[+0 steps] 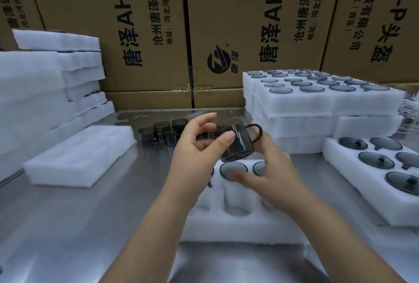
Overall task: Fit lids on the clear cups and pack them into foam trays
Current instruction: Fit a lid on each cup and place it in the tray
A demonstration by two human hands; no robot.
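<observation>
Two hands meet at one dark cup [235, 146]. It is tipped over in the air, just above the foam tray [238, 226] in the middle of the table [68, 226]. The left hand [195, 153] pinches the cup, with its thumb on the side. The right hand [272, 169] reaches behind the cup near its handle, with its thumb sticking out below. I cannot tell if it grips. Some seated cups [226, 167] fill holes in the tray. Loose cups [163, 133] stand farther back. A lid tray [353, 194] lies on the right.
</observation>
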